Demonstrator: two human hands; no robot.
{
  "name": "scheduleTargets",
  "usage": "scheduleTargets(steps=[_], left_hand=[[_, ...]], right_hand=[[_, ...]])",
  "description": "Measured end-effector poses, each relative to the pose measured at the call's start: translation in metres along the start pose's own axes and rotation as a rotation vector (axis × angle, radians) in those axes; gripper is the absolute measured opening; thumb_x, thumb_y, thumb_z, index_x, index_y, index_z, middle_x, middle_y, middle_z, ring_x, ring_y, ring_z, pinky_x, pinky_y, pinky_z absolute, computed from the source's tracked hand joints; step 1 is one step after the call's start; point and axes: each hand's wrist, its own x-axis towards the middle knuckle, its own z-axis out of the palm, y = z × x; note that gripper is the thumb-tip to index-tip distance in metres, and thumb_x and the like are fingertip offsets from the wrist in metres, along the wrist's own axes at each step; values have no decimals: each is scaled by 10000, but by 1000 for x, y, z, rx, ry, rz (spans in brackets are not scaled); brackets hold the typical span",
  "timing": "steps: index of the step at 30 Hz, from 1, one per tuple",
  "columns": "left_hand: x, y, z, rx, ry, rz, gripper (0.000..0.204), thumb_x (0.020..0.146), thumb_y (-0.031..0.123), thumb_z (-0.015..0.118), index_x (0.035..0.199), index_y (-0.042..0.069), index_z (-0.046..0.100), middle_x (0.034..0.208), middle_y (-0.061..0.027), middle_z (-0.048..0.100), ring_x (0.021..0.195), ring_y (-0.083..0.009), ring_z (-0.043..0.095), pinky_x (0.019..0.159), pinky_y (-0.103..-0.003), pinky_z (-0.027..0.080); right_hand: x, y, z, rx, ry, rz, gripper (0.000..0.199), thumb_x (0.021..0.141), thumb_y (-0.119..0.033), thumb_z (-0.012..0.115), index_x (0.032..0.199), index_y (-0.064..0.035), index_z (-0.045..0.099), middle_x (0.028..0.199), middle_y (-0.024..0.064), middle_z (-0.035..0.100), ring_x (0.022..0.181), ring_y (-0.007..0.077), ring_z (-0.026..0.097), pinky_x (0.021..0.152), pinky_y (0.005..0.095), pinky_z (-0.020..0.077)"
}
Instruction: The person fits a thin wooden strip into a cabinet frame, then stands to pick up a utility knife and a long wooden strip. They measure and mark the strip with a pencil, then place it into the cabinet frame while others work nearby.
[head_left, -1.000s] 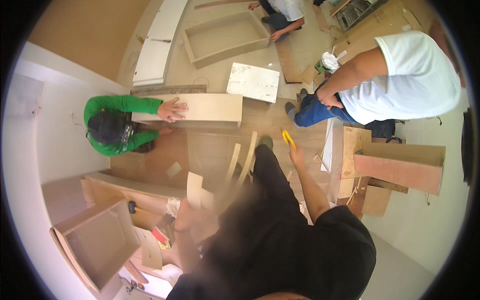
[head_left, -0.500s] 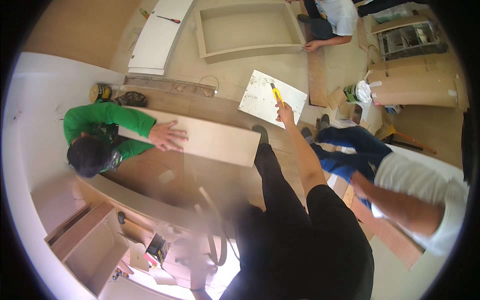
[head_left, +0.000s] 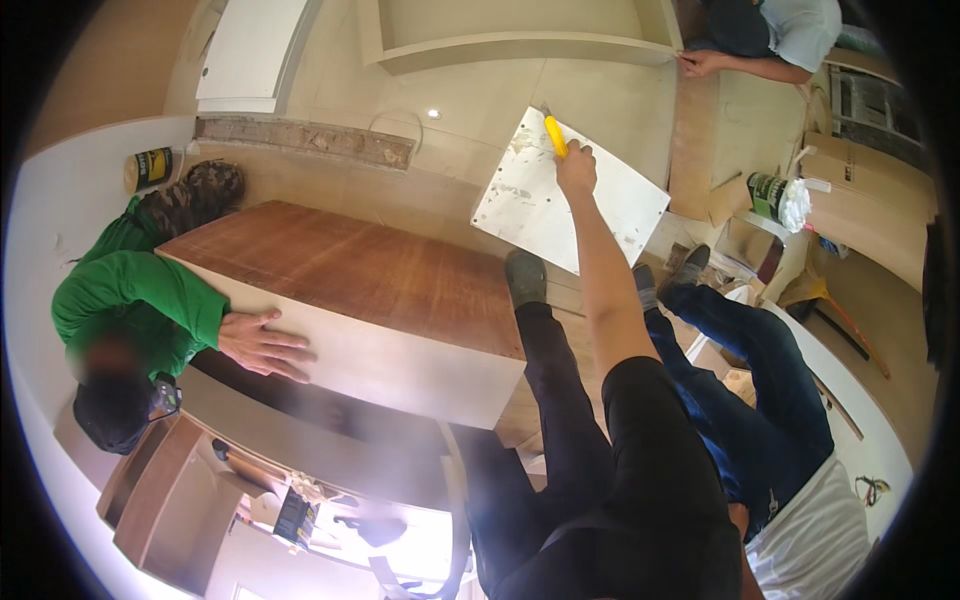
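Right hand (head_left: 575, 170): we had its fingers curled narrowly around a slim yellow-handled tool (head_left: 555, 136), its dark tip pointing away from us.
Left hand: it was out of view, so we could not tell how its fingers stood.
Good handling: we judged that a firm grip, a steady wrist and a tip aimed clear of people served us best.
Scuffed white rectangular panel (head_left: 540, 205): it lay below our fingers; we could not tell whether the tool touched it.
Long reddish-brown and cream wooden box (head_left: 350, 275): it stood left of our fingers, a green-sleeved co-worker's hand (head_left: 265, 345) spread against its cream side.
Blue-jeaned co-worker (head_left: 790, 370): right of our fingers, nearer our body.
Large pale rectangular frame (head_left: 525, 48): beyond our fingers, another co-worker's hand (head_left: 705, 63) at its right corner.
White-filled tub with a dark green label (head_left: 766, 197): right of our fingers.
Yellow-and-black tub (head_left: 150, 170): far left of our fingers.
Count: we made it one tool, one scuffed panel, one box, one frame, two tubs, three co-workers.
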Motion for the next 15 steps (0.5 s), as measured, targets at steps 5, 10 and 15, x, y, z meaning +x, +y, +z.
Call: scheduleTargets(steps=[5, 10, 15], left_hand=[[4, 4, 16, -16, -1, -22, 481, 758, 5, 697, 1218, -43, 564, 841, -49, 666, 687, -126, 616, 571, -255, 480], [-16, -11, 10, -51, -9, 14, 487, 784, 21, 681, 1251, -40, 559, 847, -38, 668, 699, -113, 612, 592, -250, 478], [-55, -53, -16, -130, -45, 102, 493, 809, 37, 665, 1283, -37, 553, 853, -26, 671, 711, -101, 607, 613, -245, 477]], right_hand=[[12, -1, 10, -84, -53, -16, 484, 843, -303, 745, 1212, -71, 535, 1224, 156, 556, 1149, 327, 568, 883, 449, 544], [-12, 2, -4, -136, 8, -21, 578, 817, -318, 754, 1272, -72, 496, 1243, 149, 549, 1201, 321, 532, 923, 488, 502], [-104, 40, -34, 11, 80, -14, 599, 807, -210, 721, 1328, -55, 471, 1263, 166, 540, 1214, 347, 511, 987, 492, 448]])
